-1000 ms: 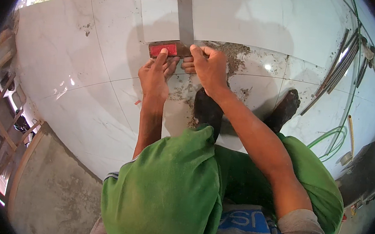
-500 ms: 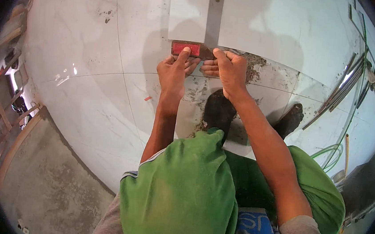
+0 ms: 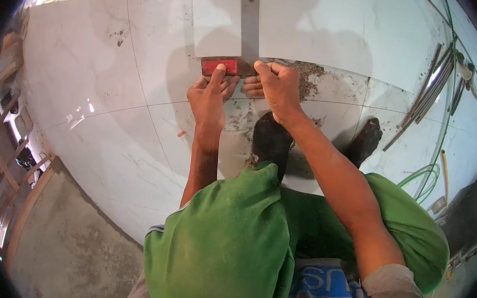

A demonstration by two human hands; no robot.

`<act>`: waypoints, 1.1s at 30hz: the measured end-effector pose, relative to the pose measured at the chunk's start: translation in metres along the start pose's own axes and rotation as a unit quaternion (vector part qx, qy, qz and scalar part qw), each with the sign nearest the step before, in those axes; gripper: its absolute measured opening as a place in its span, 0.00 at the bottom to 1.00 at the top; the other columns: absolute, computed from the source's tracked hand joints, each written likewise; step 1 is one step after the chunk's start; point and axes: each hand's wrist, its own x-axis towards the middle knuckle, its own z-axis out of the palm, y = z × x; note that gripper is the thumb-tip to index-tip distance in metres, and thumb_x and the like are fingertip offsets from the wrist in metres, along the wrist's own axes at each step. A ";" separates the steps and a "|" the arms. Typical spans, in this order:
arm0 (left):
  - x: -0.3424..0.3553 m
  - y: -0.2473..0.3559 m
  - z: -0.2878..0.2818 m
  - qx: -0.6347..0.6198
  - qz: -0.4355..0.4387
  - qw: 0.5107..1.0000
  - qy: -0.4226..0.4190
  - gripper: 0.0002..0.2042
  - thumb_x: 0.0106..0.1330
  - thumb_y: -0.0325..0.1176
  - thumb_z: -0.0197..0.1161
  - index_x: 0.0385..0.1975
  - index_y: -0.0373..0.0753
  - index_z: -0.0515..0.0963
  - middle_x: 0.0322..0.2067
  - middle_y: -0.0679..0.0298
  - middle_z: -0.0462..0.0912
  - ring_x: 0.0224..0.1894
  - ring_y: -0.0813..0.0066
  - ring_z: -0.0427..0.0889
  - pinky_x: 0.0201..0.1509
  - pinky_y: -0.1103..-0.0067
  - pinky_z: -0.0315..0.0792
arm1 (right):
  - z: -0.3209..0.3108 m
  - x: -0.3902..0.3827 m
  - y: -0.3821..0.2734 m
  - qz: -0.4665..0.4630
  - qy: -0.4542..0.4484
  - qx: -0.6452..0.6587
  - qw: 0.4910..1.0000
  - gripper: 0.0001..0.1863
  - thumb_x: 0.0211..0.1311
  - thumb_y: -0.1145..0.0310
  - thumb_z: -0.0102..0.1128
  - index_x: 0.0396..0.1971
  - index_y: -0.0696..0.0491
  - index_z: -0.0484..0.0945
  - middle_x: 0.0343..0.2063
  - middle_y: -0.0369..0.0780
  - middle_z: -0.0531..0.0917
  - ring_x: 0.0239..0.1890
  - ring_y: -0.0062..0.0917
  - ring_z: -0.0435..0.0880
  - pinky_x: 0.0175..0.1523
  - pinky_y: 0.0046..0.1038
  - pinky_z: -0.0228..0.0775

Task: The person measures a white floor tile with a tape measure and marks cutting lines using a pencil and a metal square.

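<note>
My left hand [image 3: 208, 98] grips a flat brown tool with a red rectangular panel [image 3: 229, 66], thumb pressed on the red part and fingers underneath. My right hand [image 3: 277, 93] pinches the tool's brown right end between thumb and bent fingers. The tool lies along the lower edge of a narrow white tile strip [image 3: 216, 16]. A grey strip [image 3: 250, 28] runs between that piece and a large white tile [image 3: 334, 27]. Grit and mortar crumbs [image 3: 308, 78] lie just right of my right hand.
Metal rods [image 3: 425, 94], green hose [image 3: 423, 182] and a pale stick [image 3: 445, 173] lie at the right. My dark-covered feet [image 3: 270, 140] are on the marbled tiles [image 3: 88, 51] below my hands. A wooden frame [image 3: 10, 169] and bare concrete [image 3: 78, 226] are at the lower left.
The whole view shifted right, then back left and slightly down. Both hands keep their hold on the red-panelled tool, with no clear movement relative to the tiles.
</note>
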 end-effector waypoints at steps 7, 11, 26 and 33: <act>-0.002 -0.003 0.006 0.006 0.012 1.000 0.002 0.14 0.74 0.32 0.72 0.48 0.28 0.81 0.42 0.51 0.89 0.42 0.63 0.93 0.43 0.78 0.88 | -0.005 0.004 0.002 -0.003 -0.004 0.013 1.000 0.21 0.75 0.59 0.65 0.34 0.66 0.82 0.33 0.52 0.90 0.29 0.32 0.93 0.34 0.30 0.89; -0.003 -0.001 0.008 0.012 0.009 1.000 0.016 0.12 0.76 0.31 0.69 0.43 0.27 0.80 0.41 0.50 0.89 0.42 0.60 0.92 0.50 0.71 0.89 | -0.007 0.009 -0.009 -0.117 0.074 -0.242 0.960 0.23 0.73 0.56 0.67 0.24 0.62 0.82 0.22 0.44 0.87 0.25 0.26 0.91 0.30 0.28 0.83; 0.004 -0.006 0.002 0.000 0.001 1.000 0.028 0.15 0.74 0.33 0.73 0.44 0.26 0.78 0.42 0.48 0.88 0.42 0.59 0.92 0.50 0.73 0.90 | -0.016 0.096 -0.139 -0.160 -0.068 -0.450 0.876 0.23 0.67 0.55 0.76 0.19 0.58 0.83 0.15 0.40 0.84 0.15 0.20 0.85 0.21 0.23 0.77; 0.001 -0.003 0.000 0.010 0.005 1.000 0.020 0.15 0.74 0.34 0.73 0.37 0.27 0.79 0.37 0.47 0.89 0.40 0.59 0.93 0.49 0.71 0.91 | -0.015 0.094 -0.141 -0.147 -0.075 -0.464 0.870 0.24 0.66 0.53 0.77 0.18 0.56 0.83 0.14 0.40 0.84 0.16 0.19 0.85 0.21 0.22 0.77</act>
